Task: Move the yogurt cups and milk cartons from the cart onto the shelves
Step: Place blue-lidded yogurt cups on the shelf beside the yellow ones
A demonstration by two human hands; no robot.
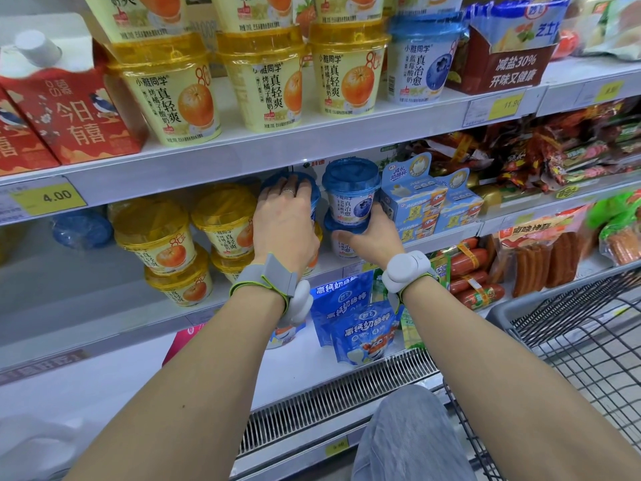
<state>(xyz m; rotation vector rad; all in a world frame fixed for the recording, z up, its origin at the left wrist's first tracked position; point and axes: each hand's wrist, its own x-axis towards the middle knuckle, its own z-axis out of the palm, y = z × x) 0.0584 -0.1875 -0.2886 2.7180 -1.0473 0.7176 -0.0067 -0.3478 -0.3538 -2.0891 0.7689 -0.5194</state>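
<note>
Blueberry yogurt cup [351,199] sits gripped at its base by right fingers [341,235]; left hand [284,223] clasps another cup [314,199].

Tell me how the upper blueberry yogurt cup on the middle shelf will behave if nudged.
The upper blueberry yogurt cup stands on another cup's lid, so it probably tips easily. Its base looks narrower than its top, adding to that. The right hand holds the stack low, which likely steadies it.

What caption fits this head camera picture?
Both hands, left hand and right hand, stack blue yogurt cups on a shelf.
</note>
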